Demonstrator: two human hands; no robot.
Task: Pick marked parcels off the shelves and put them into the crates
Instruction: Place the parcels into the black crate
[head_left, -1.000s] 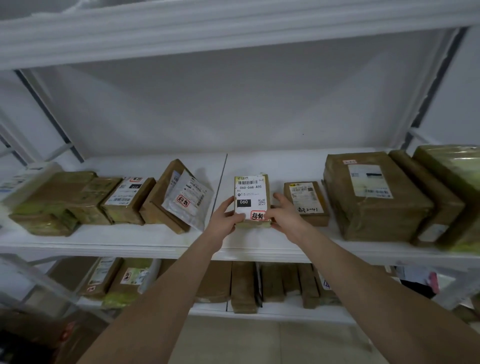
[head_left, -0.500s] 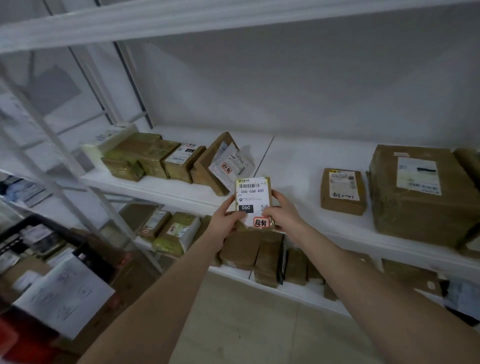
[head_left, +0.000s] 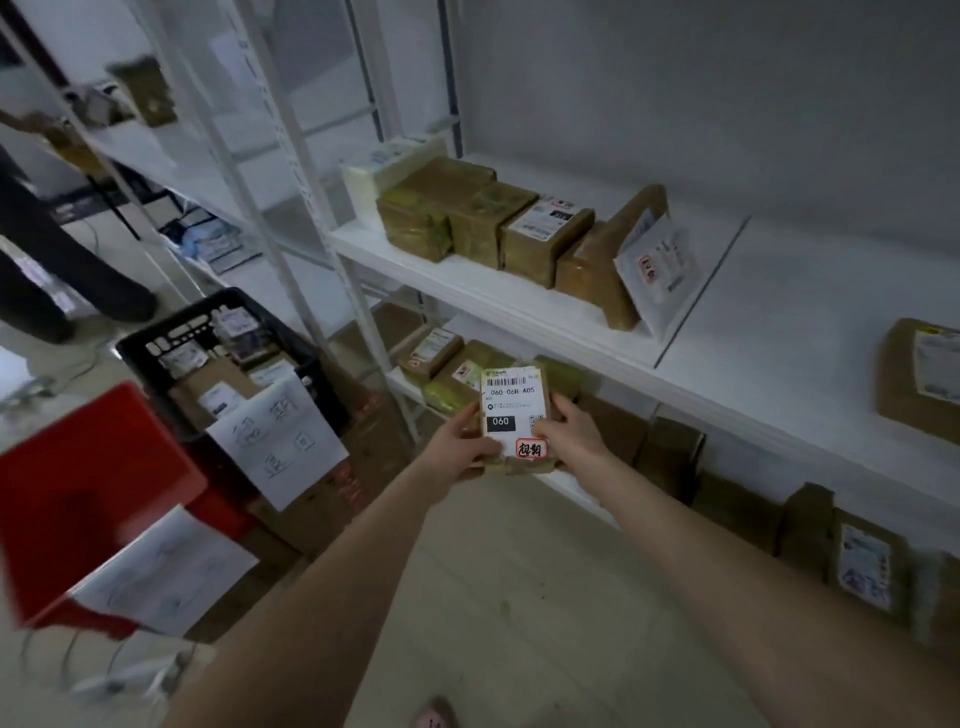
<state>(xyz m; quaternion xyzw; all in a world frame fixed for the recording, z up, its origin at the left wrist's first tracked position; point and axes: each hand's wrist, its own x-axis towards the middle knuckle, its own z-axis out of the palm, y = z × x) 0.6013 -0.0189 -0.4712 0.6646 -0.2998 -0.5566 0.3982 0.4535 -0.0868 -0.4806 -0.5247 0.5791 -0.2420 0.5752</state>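
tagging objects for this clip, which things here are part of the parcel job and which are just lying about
Job: held parcel, left hand, right hand, black crate, red crate, stickered white mailer on the shelf.
Lying about: another person's leg, bluish packets.

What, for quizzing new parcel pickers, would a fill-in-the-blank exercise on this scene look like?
1. The left hand and right hand grip a small brown cardboard parcel whose black patch reads ____.
2. The sticker low on its white label is outlined in ____.
3. The plastic crate holding parcels, beyond the red plastic crate, is ____.
Missing words: 060; red; black.
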